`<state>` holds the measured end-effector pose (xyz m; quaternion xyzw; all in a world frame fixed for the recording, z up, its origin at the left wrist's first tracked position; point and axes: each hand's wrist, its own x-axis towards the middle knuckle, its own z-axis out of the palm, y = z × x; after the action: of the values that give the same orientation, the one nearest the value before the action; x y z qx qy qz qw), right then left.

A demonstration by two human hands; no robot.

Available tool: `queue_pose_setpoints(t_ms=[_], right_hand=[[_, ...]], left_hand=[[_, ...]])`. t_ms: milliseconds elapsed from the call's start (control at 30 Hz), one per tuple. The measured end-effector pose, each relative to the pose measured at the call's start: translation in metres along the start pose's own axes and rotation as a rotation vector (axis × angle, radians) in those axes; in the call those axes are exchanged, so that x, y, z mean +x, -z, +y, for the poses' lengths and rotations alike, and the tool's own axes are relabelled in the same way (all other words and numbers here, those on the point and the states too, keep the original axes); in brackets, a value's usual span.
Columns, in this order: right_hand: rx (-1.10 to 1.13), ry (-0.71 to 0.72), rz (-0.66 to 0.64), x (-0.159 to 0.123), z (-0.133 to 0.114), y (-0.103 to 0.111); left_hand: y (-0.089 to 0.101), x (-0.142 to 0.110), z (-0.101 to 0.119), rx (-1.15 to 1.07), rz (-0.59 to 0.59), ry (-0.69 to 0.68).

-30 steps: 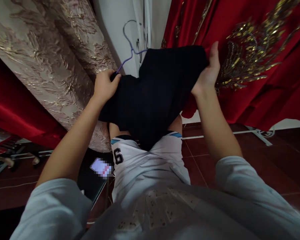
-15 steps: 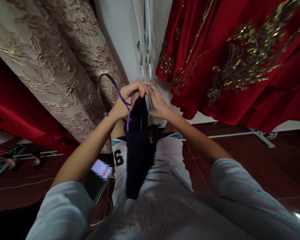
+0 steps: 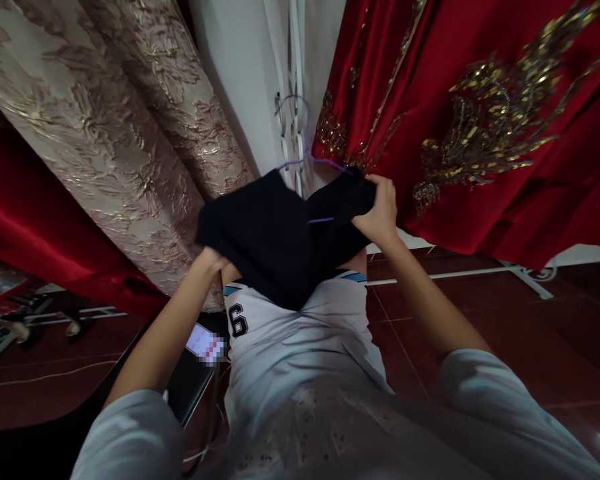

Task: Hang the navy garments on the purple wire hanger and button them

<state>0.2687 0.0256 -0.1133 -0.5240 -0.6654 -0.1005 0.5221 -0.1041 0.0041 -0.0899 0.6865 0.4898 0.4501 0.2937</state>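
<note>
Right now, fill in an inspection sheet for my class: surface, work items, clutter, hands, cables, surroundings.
Surface: black glossy surface, lower left.
Work items: dark garment around purple wire hanger, hook out at top.
Clutter: phone, screen lit, on the black surface.
Hands: right hand grips garment's upper right; left hand partly hidden by it, grip unclear.
Cables: thin white cable across tiled floor, left.
Surroundings: beige-gold brocade left, gold-sequined red satin right.

White shorts: and there it is, one bold black numeral on the left leg, reading 6 from up here, 9 if flipped | phone: screen lit, lettering too blurred | shirt: dark marks, illegible
</note>
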Motion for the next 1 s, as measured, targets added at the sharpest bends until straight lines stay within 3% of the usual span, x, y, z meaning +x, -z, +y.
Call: queue_pose_setpoints(t_ms=[33, 133, 200, 433, 567, 800, 900, 1000], right_hand=[[-0.028, -0.056, 0.023, 0.003, 0.006, 0.006], [-0.093, -0.154, 0.042, 0.020, 0.012, 0.017], [-0.120, -0.174, 0.014, 0.034, 0.007, 0.020], [-0.152, -0.171, 0.014, 0.050, -0.014, 0.025], [-0.160, -0.164, 0.026, 0.051, -0.021, 0.026], [-0.078, 0.029, -0.010, 0.059, -0.027, 0.041], [-0.056, 0.079, -0.093, 0.053, -0.019, 0.058], [-0.035, 0.146, -0.073, 0.044, -0.022, 0.064]], left_hand=[[0.002, -0.005, -0.008, -0.049, -0.010, 0.047], [-0.001, -0.012, -0.025, -0.506, -0.109, 0.233], [-0.007, -0.010, -0.031, -0.650, -0.103, 0.242], [-0.015, -0.004, -0.036, -0.445, 0.040, 0.021], [-0.012, -0.005, -0.039, -0.462, 0.047, 0.041], [-0.012, -0.015, -0.041, -0.534, 0.179, 0.045], [-0.016, -0.025, -0.048, -0.582, 0.207, 0.121], [-0.028, -0.036, -0.054, -0.614, 0.245, 0.241]])
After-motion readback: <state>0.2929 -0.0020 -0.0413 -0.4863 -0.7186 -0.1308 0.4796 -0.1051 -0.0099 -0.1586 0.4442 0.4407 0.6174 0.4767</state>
